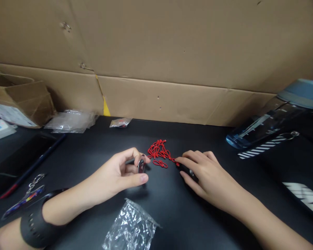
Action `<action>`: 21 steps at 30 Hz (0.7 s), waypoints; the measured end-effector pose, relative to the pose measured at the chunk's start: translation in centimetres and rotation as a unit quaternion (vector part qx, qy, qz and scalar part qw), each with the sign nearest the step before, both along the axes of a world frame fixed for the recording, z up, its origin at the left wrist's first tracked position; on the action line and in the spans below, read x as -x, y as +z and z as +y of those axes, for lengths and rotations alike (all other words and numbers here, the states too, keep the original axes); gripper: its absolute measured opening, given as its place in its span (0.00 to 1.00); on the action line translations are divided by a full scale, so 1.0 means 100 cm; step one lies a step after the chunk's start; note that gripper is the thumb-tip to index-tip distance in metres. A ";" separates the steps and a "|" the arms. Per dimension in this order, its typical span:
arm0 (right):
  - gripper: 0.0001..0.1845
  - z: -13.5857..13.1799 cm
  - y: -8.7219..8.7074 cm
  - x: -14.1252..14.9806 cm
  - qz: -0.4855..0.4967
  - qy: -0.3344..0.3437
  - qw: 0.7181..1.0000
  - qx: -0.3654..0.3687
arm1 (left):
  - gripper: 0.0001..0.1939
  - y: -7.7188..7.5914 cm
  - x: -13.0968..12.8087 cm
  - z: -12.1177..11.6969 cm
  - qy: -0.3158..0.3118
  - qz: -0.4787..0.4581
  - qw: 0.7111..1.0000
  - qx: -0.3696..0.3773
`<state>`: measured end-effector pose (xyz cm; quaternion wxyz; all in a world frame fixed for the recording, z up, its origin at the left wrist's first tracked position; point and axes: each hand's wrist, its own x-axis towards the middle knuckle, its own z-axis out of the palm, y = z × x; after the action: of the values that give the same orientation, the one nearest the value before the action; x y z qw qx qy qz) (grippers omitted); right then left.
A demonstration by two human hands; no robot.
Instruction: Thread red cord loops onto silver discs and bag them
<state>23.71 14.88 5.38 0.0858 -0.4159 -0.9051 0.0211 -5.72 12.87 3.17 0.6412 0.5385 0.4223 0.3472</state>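
My left hand (127, 170) is closed around a small dark object with a shiny metal rim (141, 166), held just above the table between thumb and fingers. Most of that object is hidden by the fingers. To the right, my right hand (202, 168) has its fingers wrapped over a small black object (188, 171) lying low at the table. Its index fingertip reaches a red cord loop (173, 160). Between both hands lies a small pile of knotted red cord loops (158, 150). Nearer to me is a crinkled clear plastic bag (131, 225).
Cardboard (159, 97) walls off the back. Left stand an open carton (26, 100), flat clear bags (71, 121), a dark phone-like slab (23, 156) and a keychain (28, 199). A small bag (120, 122) lies behind the cords. At right a blue bottle (268, 118) lies tilted beside a striped strap (262, 147).
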 end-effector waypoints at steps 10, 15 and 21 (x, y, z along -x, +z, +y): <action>0.10 0.003 -0.004 0.000 0.042 0.020 0.999 0.019 | 0.21 -0.007 0.000 -0.003 -0.030 -0.019 0.999 -0.014; 0.10 0.004 -0.008 0.002 0.046 0.045 0.998 0.015 | 0.21 -0.005 -0.001 -0.005 -0.044 -0.012 0.999 -0.025; 0.10 0.004 -0.008 0.003 0.025 0.075 0.997 0.000 | 0.21 -0.003 -0.004 -0.008 -0.047 0.019 0.996 -0.067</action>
<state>23.44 15.29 4.62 0.1069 -0.3466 -0.9311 0.0382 -5.35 12.11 2.91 0.6114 0.6057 0.3843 0.3341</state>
